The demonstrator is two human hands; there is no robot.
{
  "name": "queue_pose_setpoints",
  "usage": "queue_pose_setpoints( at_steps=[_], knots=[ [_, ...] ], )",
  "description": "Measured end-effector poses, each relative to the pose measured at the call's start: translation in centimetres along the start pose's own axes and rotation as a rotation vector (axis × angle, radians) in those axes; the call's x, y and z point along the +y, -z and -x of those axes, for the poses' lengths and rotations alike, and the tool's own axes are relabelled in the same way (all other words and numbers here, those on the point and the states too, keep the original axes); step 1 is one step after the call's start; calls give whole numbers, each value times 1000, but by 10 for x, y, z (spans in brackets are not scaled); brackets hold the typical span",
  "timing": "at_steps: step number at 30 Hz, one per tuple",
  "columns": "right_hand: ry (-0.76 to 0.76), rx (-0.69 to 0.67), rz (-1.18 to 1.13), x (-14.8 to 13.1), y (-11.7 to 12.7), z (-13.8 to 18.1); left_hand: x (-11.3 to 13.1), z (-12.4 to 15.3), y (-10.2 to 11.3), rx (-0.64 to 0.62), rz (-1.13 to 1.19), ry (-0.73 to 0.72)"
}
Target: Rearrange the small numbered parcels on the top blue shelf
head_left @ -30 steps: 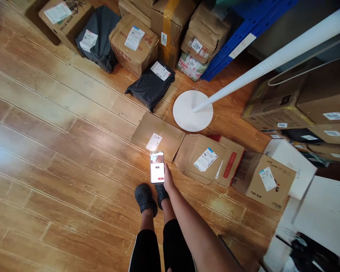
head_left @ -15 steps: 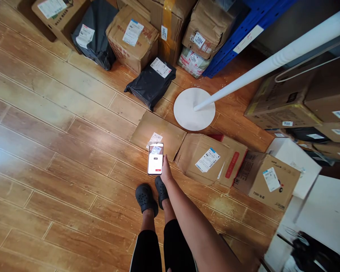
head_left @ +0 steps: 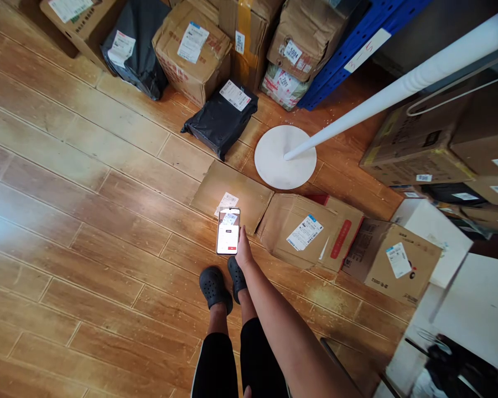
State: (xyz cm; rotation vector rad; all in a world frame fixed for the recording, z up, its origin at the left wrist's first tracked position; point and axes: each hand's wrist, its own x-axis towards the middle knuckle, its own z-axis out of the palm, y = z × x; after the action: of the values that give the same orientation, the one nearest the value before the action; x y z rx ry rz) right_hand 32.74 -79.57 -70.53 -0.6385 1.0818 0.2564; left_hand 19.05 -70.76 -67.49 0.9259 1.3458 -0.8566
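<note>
My right hand [head_left: 243,249] is closed around the right side of a smartphone [head_left: 228,235], its lit screen facing up. On the screen are a camera picture of a label, a white panel and a red button. Beyond the phone's top edge a flat brown carton [head_left: 232,193] lies on the floor, its white shipping label [head_left: 227,202] partly covered by the phone. Right of that lies a larger carton [head_left: 309,229] with a blue and white label. My left hand does not show; a small bit of skin at the bottom edge is too little to identify.
A white pole stands on a round base [head_left: 280,171] beyond the cartons. A black plastic parcel [head_left: 219,124] lies left of it, before several stacked boxes and a blue rack post [head_left: 336,66]. Another labelled carton [head_left: 402,265] sits at right. My dark clogs [head_left: 213,287] are below the phone.
The view has shifted very slightly. My right hand keeps hold of the smartphone over the flat carton's label; the parcels have not moved.
</note>
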Motion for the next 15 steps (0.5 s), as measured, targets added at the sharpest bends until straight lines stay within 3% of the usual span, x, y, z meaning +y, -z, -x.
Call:
queue_pose_setpoints(
  at_steps=[7,15],
  knots=[
    [16,-96,8,-11,-5,15,5,4,-7,-36,-5,41],
    [-19,-401,38,-43,-21,86,17,2,-5,-74,-3,95]
  ],
)
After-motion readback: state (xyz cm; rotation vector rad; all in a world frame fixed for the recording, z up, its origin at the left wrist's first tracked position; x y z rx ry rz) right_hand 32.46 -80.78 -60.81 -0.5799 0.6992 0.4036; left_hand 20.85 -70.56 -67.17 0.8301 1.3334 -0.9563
